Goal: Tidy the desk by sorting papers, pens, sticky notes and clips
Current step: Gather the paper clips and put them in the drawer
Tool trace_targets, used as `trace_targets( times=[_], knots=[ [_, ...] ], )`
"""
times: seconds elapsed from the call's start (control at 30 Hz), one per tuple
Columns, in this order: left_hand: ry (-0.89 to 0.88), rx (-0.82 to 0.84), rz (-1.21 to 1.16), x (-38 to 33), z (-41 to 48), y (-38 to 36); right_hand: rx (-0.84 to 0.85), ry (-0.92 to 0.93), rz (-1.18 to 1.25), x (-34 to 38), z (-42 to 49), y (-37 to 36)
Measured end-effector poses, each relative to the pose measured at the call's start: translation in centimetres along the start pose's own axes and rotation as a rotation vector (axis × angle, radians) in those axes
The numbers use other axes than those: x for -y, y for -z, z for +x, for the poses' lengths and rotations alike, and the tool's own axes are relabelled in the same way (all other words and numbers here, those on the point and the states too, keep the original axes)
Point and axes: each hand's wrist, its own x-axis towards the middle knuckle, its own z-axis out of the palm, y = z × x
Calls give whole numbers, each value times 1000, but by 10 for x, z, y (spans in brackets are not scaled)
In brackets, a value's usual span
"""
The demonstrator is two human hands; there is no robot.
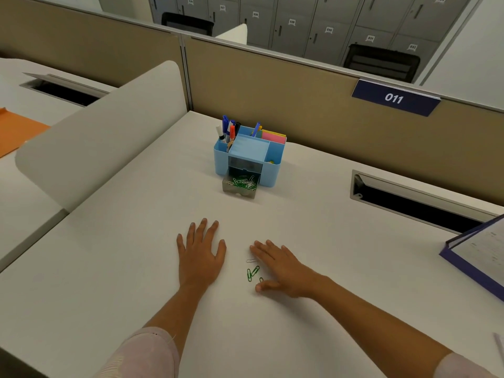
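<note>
A light blue desk organiser (272, 170) stands at the middle of the white desk (122, 268). Pens (228, 130) stick up from its left compartment and pink and yellow sticky notes (273, 135) lie in its back right compartment. Its small grey drawer (240, 192) is pulled out, with several green and white paper clips (243, 182) inside. A few loose paper clips (253, 272) lie on the desk between my hands. My left hand (200, 255) rests flat, fingers straight. My right hand (281, 267) lies flat just right of the loose clips, its thumb near one clip.
A blue folder with papers (480, 252) lies at the right edge. A cable slot (414, 205) opens in the desk behind it. A beige partition (300, 105) with a "011" sign closes the back. A white side divider (103, 137) stands to the left, an orange sheet (16, 129) beyond.
</note>
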Motion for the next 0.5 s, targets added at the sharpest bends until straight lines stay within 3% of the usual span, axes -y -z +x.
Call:
trace_targets(
  times=[0.2,0.5],
  knots=[
    [-2,5,8,0,0,0,-53,79,-20,-4,7,8],
    [0,1,12,0,0,-1,-424,112,4,13,17,-18]
  ],
)
